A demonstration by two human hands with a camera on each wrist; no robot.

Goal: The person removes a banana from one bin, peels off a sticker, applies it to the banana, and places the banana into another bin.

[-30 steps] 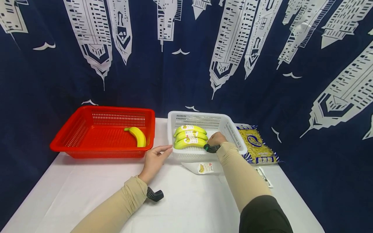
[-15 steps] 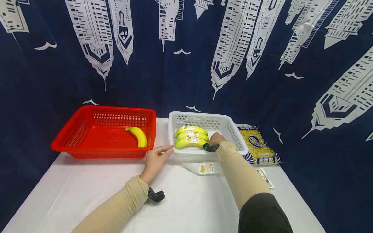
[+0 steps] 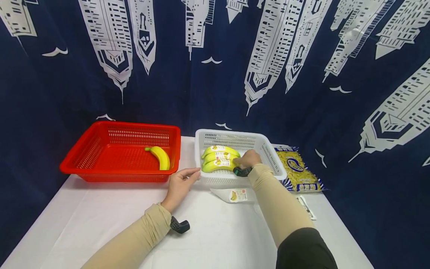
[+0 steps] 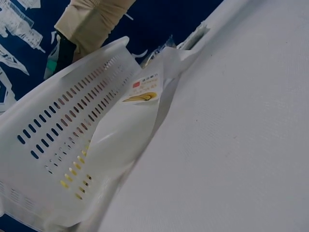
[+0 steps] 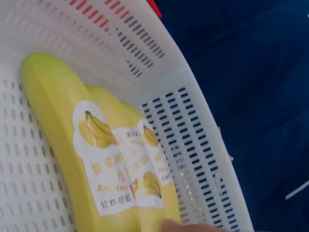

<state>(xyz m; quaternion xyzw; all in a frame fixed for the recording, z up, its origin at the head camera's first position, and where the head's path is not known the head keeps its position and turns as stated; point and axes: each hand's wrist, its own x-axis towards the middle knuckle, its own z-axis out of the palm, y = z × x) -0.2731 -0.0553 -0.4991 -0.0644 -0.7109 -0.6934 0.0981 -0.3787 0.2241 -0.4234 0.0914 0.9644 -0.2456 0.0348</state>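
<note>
Three yellow bananas [image 3: 220, 158] with printed white labels lie side by side in a white plastic basket [image 3: 231, 181]. My right hand [image 3: 249, 158] reaches into the basket at their right ends, with a finger over the nearer bananas; I cannot tell whether it grips one. Only a blurred fingertip [image 5: 186, 227] shows in the right wrist view, low against the labelled bananas [image 5: 58, 111]. My left hand [image 3: 181, 184] pinches the basket's front left corner between thumb and fingers. In the left wrist view the hand is out of frame, and the basket's side wall [image 4: 72, 111] shows.
To the left stands a red basket [image 3: 117, 172] holding one unlabelled banana [image 3: 161, 157]. A clear wrapper [image 3: 233, 194] with a banana label lies before the white basket. A yellow and blue bag [image 3: 297, 168] lies at the right, near a small white item [image 3: 305, 207].
My right hand has shifted slightly left and up, and a finger now reaches over the bananas' right ends. My left hand stays at the basket corner.
</note>
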